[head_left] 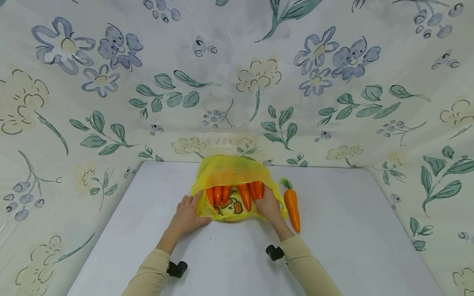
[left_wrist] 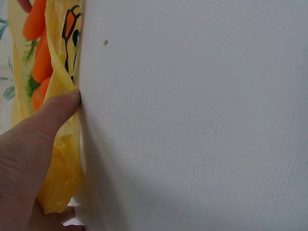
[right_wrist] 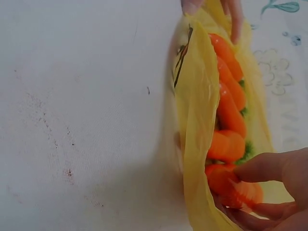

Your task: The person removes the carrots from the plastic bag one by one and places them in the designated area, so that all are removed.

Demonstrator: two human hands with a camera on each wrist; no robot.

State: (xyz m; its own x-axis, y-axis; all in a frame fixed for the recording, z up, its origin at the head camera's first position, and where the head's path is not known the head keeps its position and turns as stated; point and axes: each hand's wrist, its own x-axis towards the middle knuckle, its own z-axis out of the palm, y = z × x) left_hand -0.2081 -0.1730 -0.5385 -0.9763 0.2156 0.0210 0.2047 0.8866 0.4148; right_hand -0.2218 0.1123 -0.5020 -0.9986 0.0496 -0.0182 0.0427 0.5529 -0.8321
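A thin yellow plastic bag [head_left: 231, 172] with a printed drawing lies on the white table, its mouth facing me. Several orange carrots [head_left: 244, 196] are inside; green tops show among them in the wrist views. My left hand [head_left: 187, 216] holds the left side of the bag's mouth, its thumb [left_wrist: 65, 106] on the front rim. My right hand [head_left: 269, 205] reaches into the right side of the mouth. In the right wrist view, its thumb and fingers grip a carrot [right_wrist: 224, 182], partly blurred, beside the others. The bag's film covers the carrots' far ends in the head view.
Another carrot [head_left: 292, 207] with a green top lies on the table [head_left: 340, 230], just right of the bag and close to my right wrist. Behind the table's back edge hangs a flower-patterned cloth [head_left: 229, 53], which also covers both sides.
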